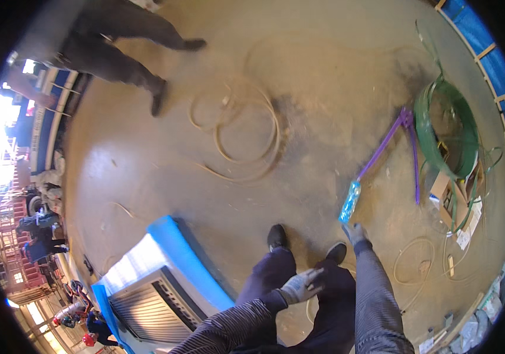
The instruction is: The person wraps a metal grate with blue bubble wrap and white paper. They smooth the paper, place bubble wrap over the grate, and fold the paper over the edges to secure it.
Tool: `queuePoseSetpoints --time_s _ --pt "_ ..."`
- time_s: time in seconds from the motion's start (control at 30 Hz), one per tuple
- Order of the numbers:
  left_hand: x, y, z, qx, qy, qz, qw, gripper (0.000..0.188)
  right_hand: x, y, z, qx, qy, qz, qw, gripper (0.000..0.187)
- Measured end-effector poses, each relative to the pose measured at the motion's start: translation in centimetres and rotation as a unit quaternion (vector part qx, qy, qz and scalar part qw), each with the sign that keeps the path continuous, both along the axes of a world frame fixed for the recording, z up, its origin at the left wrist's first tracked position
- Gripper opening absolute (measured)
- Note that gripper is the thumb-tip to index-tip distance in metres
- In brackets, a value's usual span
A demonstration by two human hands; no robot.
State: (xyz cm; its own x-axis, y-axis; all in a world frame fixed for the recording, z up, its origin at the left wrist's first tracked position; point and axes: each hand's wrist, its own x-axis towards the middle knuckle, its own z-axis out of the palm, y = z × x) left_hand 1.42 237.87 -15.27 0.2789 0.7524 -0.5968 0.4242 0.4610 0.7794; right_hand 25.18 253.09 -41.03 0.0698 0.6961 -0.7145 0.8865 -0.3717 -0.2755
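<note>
My left hand (pixel 300 287), in a pale grey glove, is in front of my thighs with its fingers stretched to the right and nothing visible in it. Farther out on the right, my right hand (pixel 355 232), gloved too, reaches to the lower end of a purple bolt cutter (pixel 380 147). Its fingers look extended at the tip of the blue-wrapped handle (pixel 350 202), not wrapped around it; whether they touch is unclear. The cutter's jaw end rests beside a coil of green strapping (pixel 422 127), with its second handle spread to the right.
Loops of pale strap (pixel 277 133) lie on the floor ahead. Cardboard pieces (pixel 442 190) sit by the green coil. At lower left stands a ribbed panel unit (pixel 152 307) edged with blue wrap (pixel 196 259). Another person (pixel 111 47) is at upper left; blue-covered framing (pixel 470 23) lines the right.
</note>
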Motion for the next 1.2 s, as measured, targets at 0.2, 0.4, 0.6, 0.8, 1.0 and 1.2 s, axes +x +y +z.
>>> queuePoseSetpoints --time_s 0.2,0.4,0.6,0.8,1.0,1.2 --pt "-1.5 2.6 -2.6 0.137 -0.046 0.173 0.974 0.069 -3.6 2.2 -19.1 0.052 -0.047 -0.169 0.983 0.062" --pt "-2.2 0.2 -1.9 0.064 -0.056 0.404 0.911 0.077 -7.0 -3.5 -6.4 -0.088 0.255 -0.270 0.924 0.039" --pt "-3.7 -10.9 3.8 -0.132 -0.115 0.642 0.746 0.101 -11.4 -10.6 28.3 -0.317 0.402 -0.066 0.857 0.058" --pt "-0.5 -19.5 21.1 -0.053 -0.297 0.736 0.607 0.074 -13.8 -17.3 48.4 -0.430 0.371 0.324 0.757 0.058" --pt "6.0 -23.6 29.4 0.022 -0.196 0.900 0.390 0.068 -15.4 -21.2 55.9 -0.371 0.233 0.529 0.727 0.072" --pt "9.7 -24.2 30.4 0.048 -0.139 0.943 0.300 0.074 -16.6 -23.8 61.4 -0.181 0.233 0.772 0.563 0.089"
